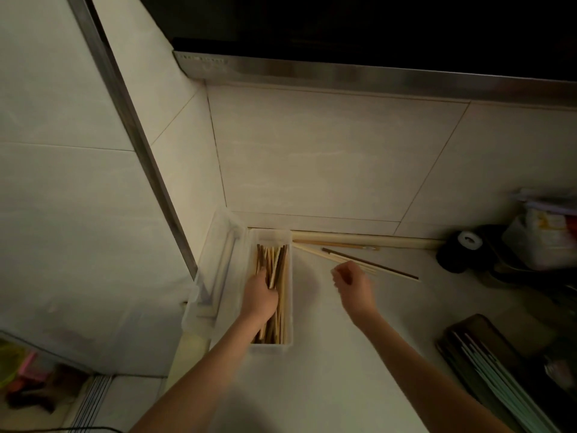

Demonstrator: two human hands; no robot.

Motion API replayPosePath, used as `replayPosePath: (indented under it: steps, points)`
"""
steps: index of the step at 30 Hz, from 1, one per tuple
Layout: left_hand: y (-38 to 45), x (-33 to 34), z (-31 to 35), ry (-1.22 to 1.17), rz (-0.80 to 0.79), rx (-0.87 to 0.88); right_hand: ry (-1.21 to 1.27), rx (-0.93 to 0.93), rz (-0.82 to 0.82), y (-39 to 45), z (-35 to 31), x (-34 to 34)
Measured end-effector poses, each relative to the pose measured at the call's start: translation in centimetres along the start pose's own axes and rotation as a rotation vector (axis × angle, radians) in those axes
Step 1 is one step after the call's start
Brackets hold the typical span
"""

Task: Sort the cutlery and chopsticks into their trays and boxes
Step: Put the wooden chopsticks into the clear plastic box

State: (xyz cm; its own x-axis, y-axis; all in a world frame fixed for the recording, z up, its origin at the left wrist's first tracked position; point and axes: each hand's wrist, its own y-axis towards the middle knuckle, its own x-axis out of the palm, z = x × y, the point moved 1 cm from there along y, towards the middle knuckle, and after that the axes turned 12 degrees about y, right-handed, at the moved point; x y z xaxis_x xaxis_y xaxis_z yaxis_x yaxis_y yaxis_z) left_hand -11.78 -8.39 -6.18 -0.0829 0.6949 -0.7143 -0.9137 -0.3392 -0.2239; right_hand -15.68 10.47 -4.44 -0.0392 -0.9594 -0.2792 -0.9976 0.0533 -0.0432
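A clear plastic box (288, 295) stands on the white counter in the corner, filled lengthwise with wooden chopsticks (271, 256), pale and dark. My left hand (259, 295) is inside the box, and its fingers curl round a few of those chopsticks. Right of the box, several loose chopsticks (394, 270) lie slanted on the counter, one of them dark. My right hand (353, 284) hovers just in front of their middle with fingers loosely curled, and I see nothing held in it. A dark tray (468, 331) at the lower right holds pale chopsticks (496, 375).
A second clear box (208, 276) with a pale rolling pin sits left of the chopstick box against the wall. Another long pale rod (359, 238) lies along the back wall. Dark objects and a bag (543, 235) crowd the right end of the counter.
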Motion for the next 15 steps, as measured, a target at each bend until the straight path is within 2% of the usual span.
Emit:
replayPosePath:
  steps: [2, 6, 8, 15]
  points:
    - [0.1, 0.0, 0.0, 0.049, -0.008, 0.013, -0.241, -0.060, -0.029, 2.1, 1.2, -1.3]
    - [0.3, 0.1, -0.3, 0.116, -0.003, 0.054, -0.832, 0.059, -0.339, 5.1, 4.2, -3.3]
    - [0.3, 0.2, -0.5, 0.132, -0.005, 0.079, -0.929, 0.107, -0.396, 6.1, 5.0, -4.0]
    - [0.6, 1.5, -1.1, 0.183, 0.027, 0.176, -1.035, 0.158, -0.477, 7.4, 5.8, -4.5]
